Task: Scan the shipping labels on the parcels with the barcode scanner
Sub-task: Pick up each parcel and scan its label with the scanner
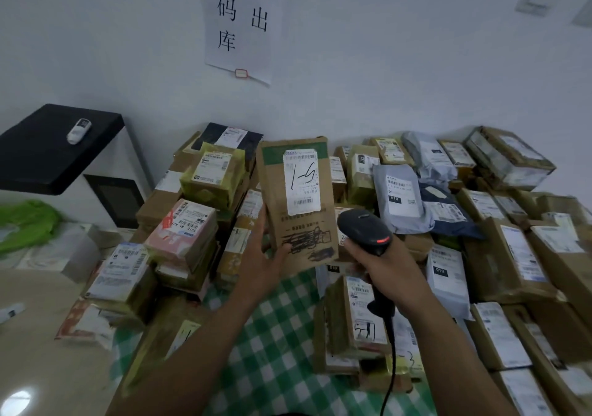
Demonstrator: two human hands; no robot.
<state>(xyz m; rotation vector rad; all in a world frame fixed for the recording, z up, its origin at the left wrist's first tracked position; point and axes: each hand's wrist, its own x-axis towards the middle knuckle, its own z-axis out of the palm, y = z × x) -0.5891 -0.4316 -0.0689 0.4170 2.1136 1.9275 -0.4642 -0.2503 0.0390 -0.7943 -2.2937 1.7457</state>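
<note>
A flat brown paper parcel [296,210] is being held upright over the green-checked worktop [275,345], its lower end being gripped by the left hand [261,255]. Its white shipping label [302,182], long axis vertical, is lying up-left of the black barcode scanner [363,230], which is being clasped in the right hand [387,268].

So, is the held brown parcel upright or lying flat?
Upright: the left hand grips the brown parcel by its lower edge, long side vertical, its label facing the camera.
</note>
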